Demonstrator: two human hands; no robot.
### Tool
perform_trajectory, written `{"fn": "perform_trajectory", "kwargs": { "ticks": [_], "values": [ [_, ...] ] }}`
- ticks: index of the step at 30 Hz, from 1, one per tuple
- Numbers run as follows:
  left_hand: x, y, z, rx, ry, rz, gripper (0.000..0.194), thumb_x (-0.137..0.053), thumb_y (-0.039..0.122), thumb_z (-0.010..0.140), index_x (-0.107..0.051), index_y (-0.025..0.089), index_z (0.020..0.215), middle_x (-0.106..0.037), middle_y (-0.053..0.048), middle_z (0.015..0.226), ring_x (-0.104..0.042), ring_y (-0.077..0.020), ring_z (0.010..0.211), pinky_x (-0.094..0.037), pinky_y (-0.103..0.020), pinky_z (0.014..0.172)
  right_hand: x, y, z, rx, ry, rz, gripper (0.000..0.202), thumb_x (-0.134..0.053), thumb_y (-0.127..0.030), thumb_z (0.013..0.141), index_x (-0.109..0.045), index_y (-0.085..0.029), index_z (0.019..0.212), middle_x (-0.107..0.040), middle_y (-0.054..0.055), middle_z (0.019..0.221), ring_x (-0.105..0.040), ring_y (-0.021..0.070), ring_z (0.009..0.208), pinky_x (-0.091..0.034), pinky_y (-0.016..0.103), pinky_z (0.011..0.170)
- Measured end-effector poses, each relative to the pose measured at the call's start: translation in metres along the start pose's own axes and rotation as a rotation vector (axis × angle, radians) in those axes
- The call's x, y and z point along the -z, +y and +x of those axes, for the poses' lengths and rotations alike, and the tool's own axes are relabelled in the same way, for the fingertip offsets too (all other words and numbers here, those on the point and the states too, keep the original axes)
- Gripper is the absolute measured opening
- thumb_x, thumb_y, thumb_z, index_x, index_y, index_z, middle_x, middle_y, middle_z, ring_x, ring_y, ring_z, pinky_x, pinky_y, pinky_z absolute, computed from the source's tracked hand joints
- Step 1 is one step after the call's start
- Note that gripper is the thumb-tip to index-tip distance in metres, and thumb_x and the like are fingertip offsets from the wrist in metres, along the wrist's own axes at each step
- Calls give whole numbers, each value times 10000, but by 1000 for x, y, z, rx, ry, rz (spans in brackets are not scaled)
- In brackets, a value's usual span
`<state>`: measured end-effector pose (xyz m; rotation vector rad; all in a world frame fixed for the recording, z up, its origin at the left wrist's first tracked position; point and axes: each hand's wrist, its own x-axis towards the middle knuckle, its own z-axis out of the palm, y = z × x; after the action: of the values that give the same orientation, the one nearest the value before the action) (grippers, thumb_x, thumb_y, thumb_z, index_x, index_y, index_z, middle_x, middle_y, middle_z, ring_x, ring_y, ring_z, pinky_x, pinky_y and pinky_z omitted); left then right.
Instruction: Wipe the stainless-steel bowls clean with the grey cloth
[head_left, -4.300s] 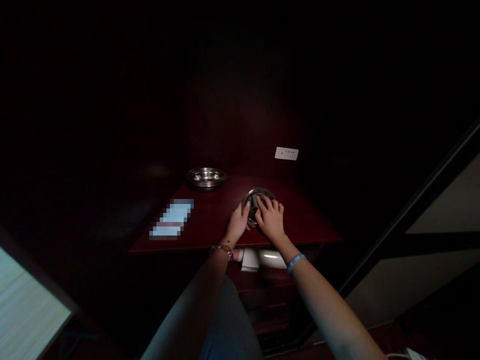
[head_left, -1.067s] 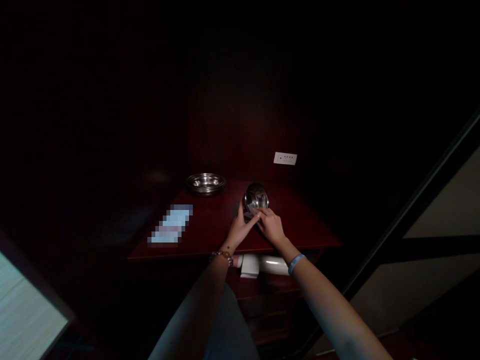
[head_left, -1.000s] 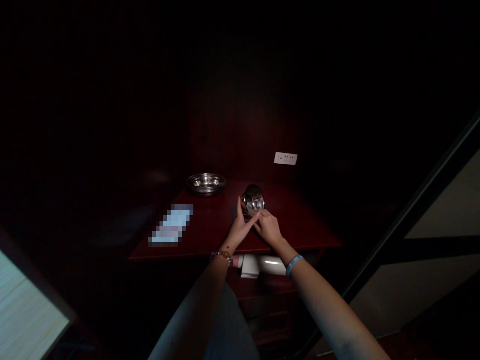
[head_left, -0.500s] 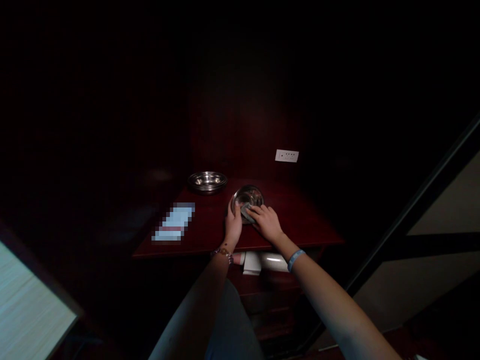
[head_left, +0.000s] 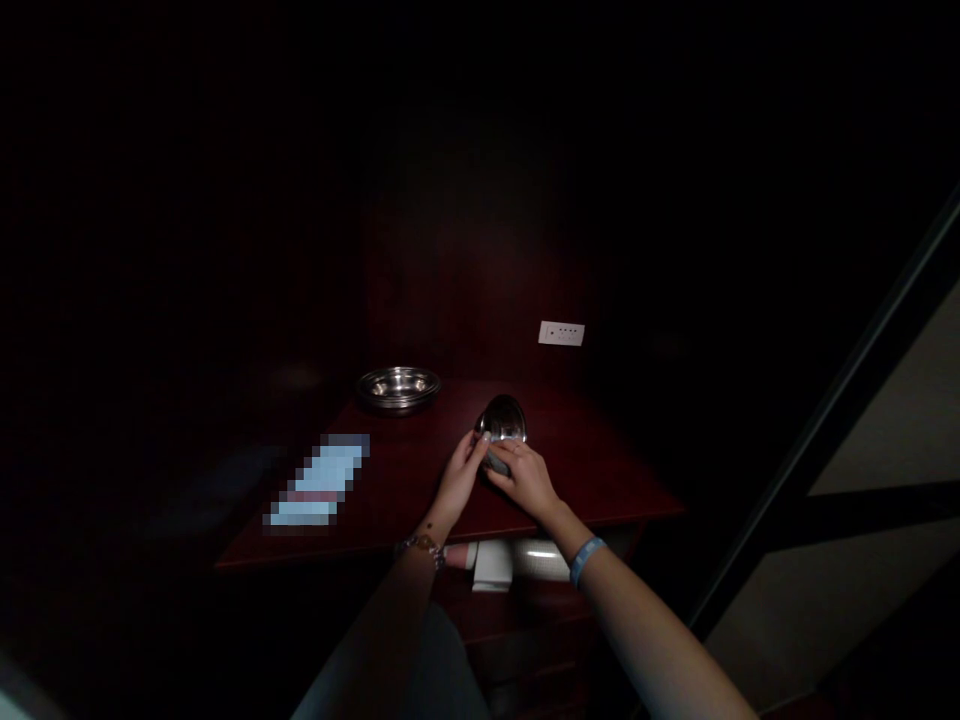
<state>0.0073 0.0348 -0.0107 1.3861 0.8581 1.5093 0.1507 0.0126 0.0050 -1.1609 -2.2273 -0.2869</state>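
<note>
A shiny metal bowl (head_left: 504, 415) is held tilted above the dark red desk (head_left: 420, 470), its inside partly in view. My left hand (head_left: 459, 478) grips the bowl's left edge, with the thumb near the rim. My right hand (head_left: 529, 478) is closed on a greyish cloth (head_left: 498, 461), which lies against the near side of the bowl. The fingertips of both hands are close together. Part of the cloth is hidden by my fingers.
Stacked metal bowls (head_left: 398, 388) stand at the desk's back left. A blurred light-blue flat item (head_left: 319, 485) lies at the left. A white socket panel (head_left: 561, 333) is on the back wall. Below the desktop are a white box (head_left: 493, 565) and a pale roll (head_left: 541, 560).
The bowl has tilted more and looks narrower. My hands have come closer together, the right one at the bowl's near edge. The whole view has shifted, with the desk lower in it.
</note>
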Motion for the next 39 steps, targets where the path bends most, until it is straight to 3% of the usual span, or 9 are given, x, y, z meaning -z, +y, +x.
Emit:
{"fn": "perform_trajectory", "kwargs": {
  "ticks": [4, 8, 12, 17, 24, 28, 32, 36, 39],
  "values": [
    [6, 5, -1, 47, 164, -46, 670, -494, 745, 785, -650, 153, 1057, -713, -114, 1053, -664, -236, 1004, -540, -319, 810, 1, 1, 3, 110, -102, -92, 432, -615, -314, 912, -559, -251, 1336, -616, 58, 1309, -559, 215, 1115, -447, 333, 956],
    [8, 7, -2, 27, 243, -81, 658, -510, 734, 785, -657, 154, 1059, -708, -114, 1071, -647, -247, 1038, -513, -350, 887, 1, 5, 5, 109, -140, -224, 439, -614, -256, 906, -557, -241, 1341, -633, 87, 1283, -540, 254, 1118, -451, 385, 913],
    [3, 9, -4, 8, 131, -93, 537, -656, 560, 778, -604, 194, 1168, -660, -101, 1213, -598, -244, 1160, -439, -382, 1025, 1, 8, 3, 81, -91, -199, 392, -592, -217, 912, -586, -203, 1304, -653, 107, 1230, -536, 265, 1136, -458, 381, 913],
    [-5, 9, -6, 19, -18, -159, 681, -778, 369, 700, -469, 221, 1288, -647, -85, 1224, -603, -209, 1148, -415, -374, 1061, -5, 12, 0, 45, 0, -17, 324, -604, -207, 905, -635, -197, 1228, -674, 92, 1149, -581, 238, 1070, -487, 353, 916],
    [-1, 12, -6, 44, 85, -198, 498, -767, 491, 679, -636, 165, 1032, -714, -58, 912, -669, -184, 885, -520, -285, 819, -3, 15, 2, 166, -53, 111, 377, -561, -433, 945, -611, -256, 1274, -638, 59, 1274, -589, 210, 1134, -470, 333, 995],
    [1, 15, -8, 102, 126, -159, 518, -737, 584, 674, -675, 146, 943, -709, -47, 824, -660, -172, 788, -514, -259, 711, 5, 24, 0, 262, -151, 0, 366, -590, -344, 934, -608, -246, 1287, -650, 81, 1252, -600, 222, 1113, -471, 360, 991],
    [-1, 20, -9, 102, 81, -184, 529, -728, 567, 697, -666, 159, 1028, -720, -67, 964, -668, -198, 898, -521, -307, 821, 5, 31, -5, 225, -113, -82, 403, -558, -249, 939, -564, -222, 1342, -640, 109, 1266, -593, 235, 1111, -489, 378, 972],
    [-5, 22, -12, 56, 14, -189, 582, -804, 378, 666, -588, 201, 1177, -679, -72, 1162, -623, -230, 1105, -445, -369, 1024, -1, 30, -8, 185, -98, -81, 408, -562, -220, 929, -562, -198, 1336, -628, 118, 1277, -577, 252, 1135, -509, 378, 951],
    [-7, 16, -11, 58, 7, -172, 684, -828, 283, 636, -504, 228, 1237, -644, -72, 1220, -591, -236, 1169, -399, -394, 1082, -7, 29, -7, 158, -80, -12, 422, -597, -197, 903, -570, -209, 1323, -641, 116, 1241, -580, 252, 1139, -508, 383, 959]
  ]
}}
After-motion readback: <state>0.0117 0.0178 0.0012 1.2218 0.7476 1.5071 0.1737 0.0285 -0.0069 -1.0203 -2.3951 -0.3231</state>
